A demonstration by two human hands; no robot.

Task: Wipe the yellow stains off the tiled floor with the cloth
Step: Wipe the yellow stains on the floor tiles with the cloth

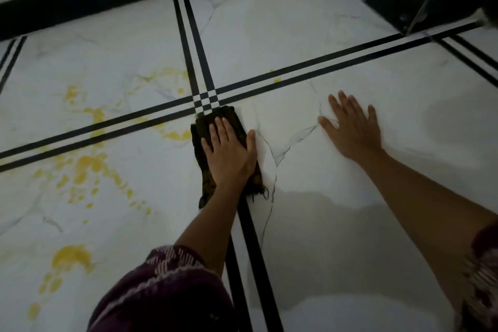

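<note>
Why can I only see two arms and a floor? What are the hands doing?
The camera sits on the person's head and looks down, so you see only their arms. The left hand lies flat on a dark cloth, pressing it on the white tiled floor where the black lines cross. The right hand rests open on a bare tile and holds nothing. Yellow stains are splashed over the tiles to the left of the cloth, not yet wiped away.
</note>
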